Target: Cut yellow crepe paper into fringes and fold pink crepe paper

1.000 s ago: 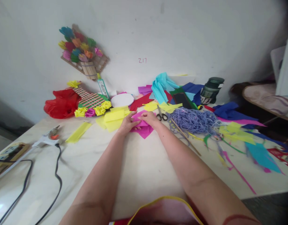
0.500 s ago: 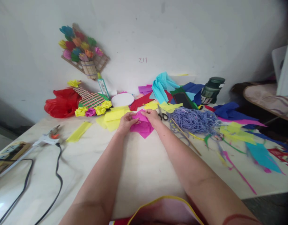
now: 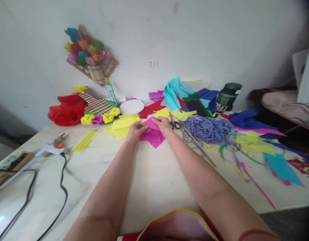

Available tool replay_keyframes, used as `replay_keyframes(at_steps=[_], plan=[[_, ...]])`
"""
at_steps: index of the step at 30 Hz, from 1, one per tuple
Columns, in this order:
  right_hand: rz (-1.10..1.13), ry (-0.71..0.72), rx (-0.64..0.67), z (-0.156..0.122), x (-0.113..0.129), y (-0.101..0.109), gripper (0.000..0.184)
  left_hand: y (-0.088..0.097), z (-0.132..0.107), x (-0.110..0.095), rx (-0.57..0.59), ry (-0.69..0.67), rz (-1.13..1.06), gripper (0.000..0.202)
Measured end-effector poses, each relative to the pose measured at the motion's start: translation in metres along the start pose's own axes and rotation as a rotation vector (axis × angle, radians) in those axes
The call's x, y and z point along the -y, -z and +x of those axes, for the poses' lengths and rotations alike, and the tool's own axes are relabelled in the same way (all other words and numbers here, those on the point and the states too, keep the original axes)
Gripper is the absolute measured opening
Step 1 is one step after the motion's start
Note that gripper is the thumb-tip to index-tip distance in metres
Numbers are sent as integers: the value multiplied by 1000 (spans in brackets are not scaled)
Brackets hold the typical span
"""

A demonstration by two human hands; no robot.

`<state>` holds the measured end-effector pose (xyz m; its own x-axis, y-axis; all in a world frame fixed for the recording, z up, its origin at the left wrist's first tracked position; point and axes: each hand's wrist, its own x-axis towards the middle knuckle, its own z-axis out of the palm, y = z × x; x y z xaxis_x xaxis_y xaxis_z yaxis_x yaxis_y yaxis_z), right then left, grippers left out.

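A piece of magenta crepe paper (image 3: pixel 151 124) is pinched between my two hands above the table. My left hand (image 3: pixel 136 131) grips its left edge with thumb and fingers together. On the other side, my right hand (image 3: pixel 163 125) has its fingers closed on the right edge. More magenta paper (image 3: pixel 155 139) lies just below, with a pointed corner toward me. Yellow crepe paper sheets (image 3: pixel 121 127) rest left of my left hand. Scissors (image 3: pixel 174 125) with black handles lie close to my right hand.
A hot glue gun (image 3: pixel 50 149) with a black cord and a power strip (image 3: pixel 12 164) sit at left. Purple string (image 3: pixel 209 129) and a thin stick (image 3: pixel 199 147) lie at right. Behind are a paper-flower guitar (image 3: pixel 99 108), a glue tube (image 3: pixel 111 93) and a dark jar (image 3: pixel 229 97).
My hands stay in nearly the same place, both on the magenta paper. The fingers of my left hand have shifted slightly at its edge.
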<state>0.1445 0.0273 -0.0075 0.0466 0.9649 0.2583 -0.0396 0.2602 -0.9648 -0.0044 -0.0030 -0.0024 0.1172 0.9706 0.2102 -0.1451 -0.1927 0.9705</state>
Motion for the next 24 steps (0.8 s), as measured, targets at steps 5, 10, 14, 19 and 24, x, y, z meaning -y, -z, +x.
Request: replay_keyframes(at_steps=[5,10,14,19,24], plan=[[-12,24,-26,1,-1,0,30,1,0,0,-1,5,22,31],[17,19,-20,0,-1,-1,28,1,-1,0,7,30,-10,31],[5,14,-13,0,-1,-1,27,1,-2,-1,-2,39,-29,32],[-15,14,-12,-1,-1,-2,27,1,-3,-3,-10,32,-16,30],[2,19,-21,-1,1,-2,24,2,-2,-2,-14,19,-5,28]])
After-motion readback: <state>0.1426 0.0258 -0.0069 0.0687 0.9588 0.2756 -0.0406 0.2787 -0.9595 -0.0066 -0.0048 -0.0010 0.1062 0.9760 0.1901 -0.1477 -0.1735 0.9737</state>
